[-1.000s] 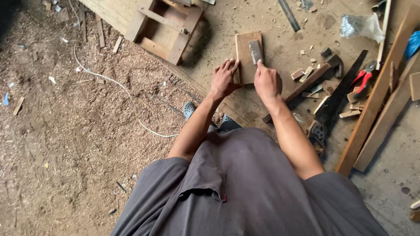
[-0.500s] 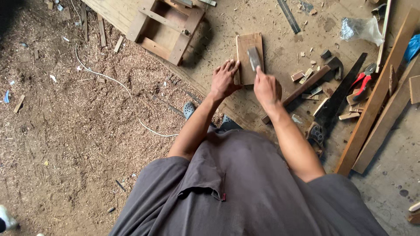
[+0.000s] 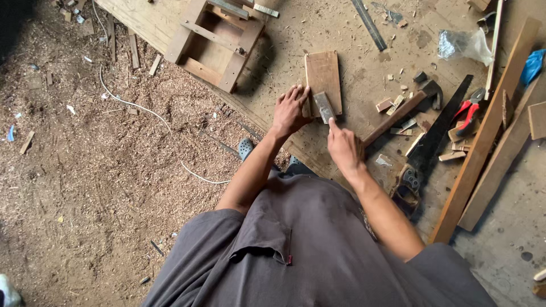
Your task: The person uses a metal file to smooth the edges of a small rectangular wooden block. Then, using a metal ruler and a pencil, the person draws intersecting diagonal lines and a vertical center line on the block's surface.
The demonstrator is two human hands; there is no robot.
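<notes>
the left hand (image 3: 290, 111) presses flat on the small board (image 3: 324, 79) lying on the floor planks, the right hand (image 3: 343, 146) pinches the chisel (image 3: 325, 107); a slip could nick those spread fingers.

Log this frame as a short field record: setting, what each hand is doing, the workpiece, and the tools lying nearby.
setting: plywood work surface on a sawdust-covered floor
left hand: fingers spread, pressing on the left edge of the small wooden board
right hand: gripping a flat metal blade laid on the board's near end
nearby right: hammer, handsaw, red-handled pliers, wood offcuts
nearby left: wooden frame, white cord
</notes>
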